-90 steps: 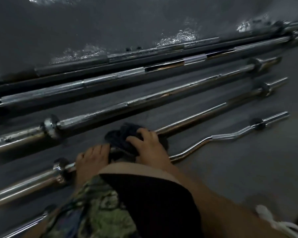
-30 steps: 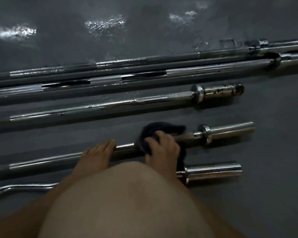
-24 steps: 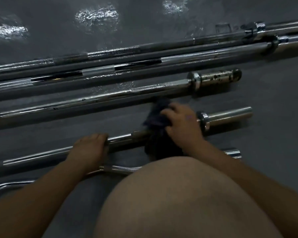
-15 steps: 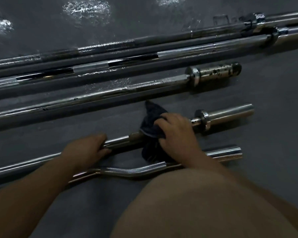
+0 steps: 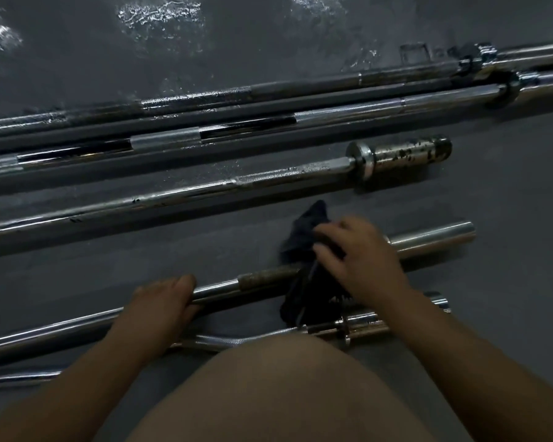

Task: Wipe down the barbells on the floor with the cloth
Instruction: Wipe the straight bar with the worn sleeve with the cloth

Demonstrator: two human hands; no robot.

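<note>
Dim, grey scene. Bright glare patches along the upper frame; chrome barbells (image 5: pixel 166 140) glint; right hand (image 5: pixel 364 260) motion-blurred, its outline soft.

Glossy chrome metal barbells (image 5: pixel 428 238); cloth (image 5: pixel 304 231) dark, apparently soft fabric.

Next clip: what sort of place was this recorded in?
Probably a gym or weight room: several long steel barbells lie side by side on a dark floor, a bent curl bar among them.
</note>
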